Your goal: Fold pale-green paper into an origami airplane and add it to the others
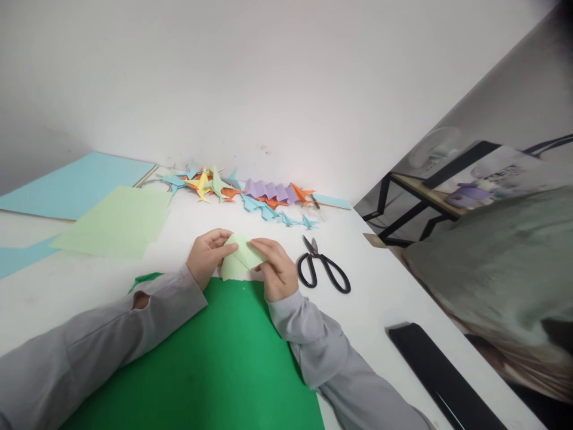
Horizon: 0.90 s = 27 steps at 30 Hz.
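Observation:
Between my two hands is a light green paper point(237, 263), partly folded, with a diagonal crease or edge across it. My left hand point(209, 254) pinches its upper left side, thumb on top. At its right side, my right hand point(276, 266) grips a folded corner, fingers over the front. The paper is held over the far edge of a green sheet point(215, 352), which lies below my forearms. Black-handled scissors point(319, 257) lie with their blades apart just right of my right hand.
Folded paper figures point(215, 185) and a purple pleated strip point(271, 191) line the wall. Light green sheets point(119, 221) and a blue sheet point(76, 185) lie at left. A black flat object point(439, 370) is at the right front, beside the table's edge.

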Motion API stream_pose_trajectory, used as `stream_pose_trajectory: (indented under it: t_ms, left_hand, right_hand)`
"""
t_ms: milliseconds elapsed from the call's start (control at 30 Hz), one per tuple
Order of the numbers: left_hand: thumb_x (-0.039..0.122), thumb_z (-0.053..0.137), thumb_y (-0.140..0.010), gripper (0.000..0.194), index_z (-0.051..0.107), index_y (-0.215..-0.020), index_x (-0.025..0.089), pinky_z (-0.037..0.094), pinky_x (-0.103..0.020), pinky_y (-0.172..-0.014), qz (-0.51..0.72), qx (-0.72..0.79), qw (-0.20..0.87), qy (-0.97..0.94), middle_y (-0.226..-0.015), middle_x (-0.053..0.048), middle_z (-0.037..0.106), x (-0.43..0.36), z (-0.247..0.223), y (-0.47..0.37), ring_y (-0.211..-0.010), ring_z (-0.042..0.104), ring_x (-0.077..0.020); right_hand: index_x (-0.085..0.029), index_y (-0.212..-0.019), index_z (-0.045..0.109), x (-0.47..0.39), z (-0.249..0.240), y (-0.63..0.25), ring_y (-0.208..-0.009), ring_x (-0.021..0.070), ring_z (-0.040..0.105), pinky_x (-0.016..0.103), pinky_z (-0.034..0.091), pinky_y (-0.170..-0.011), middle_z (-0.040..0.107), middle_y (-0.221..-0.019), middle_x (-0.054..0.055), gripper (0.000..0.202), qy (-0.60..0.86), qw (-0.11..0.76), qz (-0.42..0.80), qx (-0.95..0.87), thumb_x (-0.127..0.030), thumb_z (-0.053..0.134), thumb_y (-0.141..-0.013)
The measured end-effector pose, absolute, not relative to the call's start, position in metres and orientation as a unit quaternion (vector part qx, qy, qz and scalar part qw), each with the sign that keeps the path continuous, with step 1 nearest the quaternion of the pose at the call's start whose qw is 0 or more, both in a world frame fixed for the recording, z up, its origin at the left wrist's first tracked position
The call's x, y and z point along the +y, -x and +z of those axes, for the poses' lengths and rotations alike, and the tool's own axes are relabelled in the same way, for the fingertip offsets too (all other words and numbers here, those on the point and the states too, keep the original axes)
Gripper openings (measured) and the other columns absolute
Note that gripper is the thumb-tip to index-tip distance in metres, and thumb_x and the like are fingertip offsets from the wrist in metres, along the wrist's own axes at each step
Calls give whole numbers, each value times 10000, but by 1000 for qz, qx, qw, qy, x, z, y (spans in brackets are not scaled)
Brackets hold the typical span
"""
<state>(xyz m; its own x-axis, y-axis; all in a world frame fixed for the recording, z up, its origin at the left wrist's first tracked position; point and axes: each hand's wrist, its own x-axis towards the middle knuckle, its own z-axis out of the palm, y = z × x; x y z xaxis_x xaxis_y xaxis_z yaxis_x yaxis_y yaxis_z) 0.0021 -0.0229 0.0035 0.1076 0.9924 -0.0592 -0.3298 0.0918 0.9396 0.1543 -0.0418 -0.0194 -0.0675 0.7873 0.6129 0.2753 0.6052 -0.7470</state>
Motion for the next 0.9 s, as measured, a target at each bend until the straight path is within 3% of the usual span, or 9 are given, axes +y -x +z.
stream_pose_trajectory:
  t_ms: [100, 200, 267, 433, 633, 800, 900]
  left_hand:
    - [199, 723, -520, 253, 606, -734, 135, 445, -211, -546, 534, 387, 636, -402, -635, 16, 640, -20, 2, -1, -591, 578, -111]
    - [186, 733, -501, 267, 632, -742, 132, 449, -227, -574, 515, 391, 642, -412, -649, 4, 662, -18, 1, 0, -603, 587, -121]
    - [175, 736, -492, 265, 654, -740, 129, 447, -232, -580, 494, 396, 634, -444, -660, -4, 674, -18, 0, 1, -596, 584, -121]
    - [215, 728, -529, 230, 688, -737, 125, 468, -258, -618, 451, 393, 600, -532, -671, -24, 690, -18, -3, 3, -624, 601, -146]
    - [318, 671, -619, 240, 708, -769, 134, 486, -265, -634, 429, 437, 542, -576, -742, -47, 710, -17, -4, 5, -668, 618, -163]
    - [276, 675, -598, 181, 718, -713, 143, 485, -252, -634, 424, 450, 519, -590, -709, -35, 709, -17, 0, 4, -669, 615, -160]
    - [234, 675, -589, 147, 714, -693, 139, 458, -209, -546, 422, 452, 541, -570, -620, -13, 683, -16, 1, 5, -564, 573, -111]
  right_hand:
    - [-197, -1033, 614, -44, -13, -154, -650, 137, 577, 262, 479, -529, 617, -983, 59, 365, 416, 578, 331, -620, -138, 401, -742]
    - [-181, -967, 628, -44, -10, -153, -710, 148, 582, 284, 476, -658, 657, -852, 47, 273, 429, 602, 348, -577, -300, 440, -809]
    - [-184, -926, 636, -43, -12, -151, -728, 150, 580, 271, 461, -649, 656, -777, 37, 261, 434, 606, 361, -560, -359, 504, -784]
    - [-173, -825, 661, -38, -21, -148, -478, 93, 483, 221, 365, -447, 585, -581, -7, 242, 452, 575, 408, -547, -331, 663, -640]
    - [-162, -753, 670, -33, -21, -150, -474, 95, 494, 229, 384, -469, 613, -567, 3, 209, 478, 577, 403, -526, -320, 673, -616]
    - [-152, -725, 662, -30, -26, -150, -442, 91, 463, 225, 365, -446, 581, -511, -6, 235, 488, 533, 409, -558, -364, 655, -623]
    - [-149, -680, 656, -31, -27, -149, -425, 87, 444, 222, 347, -434, 567, -486, -8, 213, 504, 532, 395, -555, -356, 645, -629]
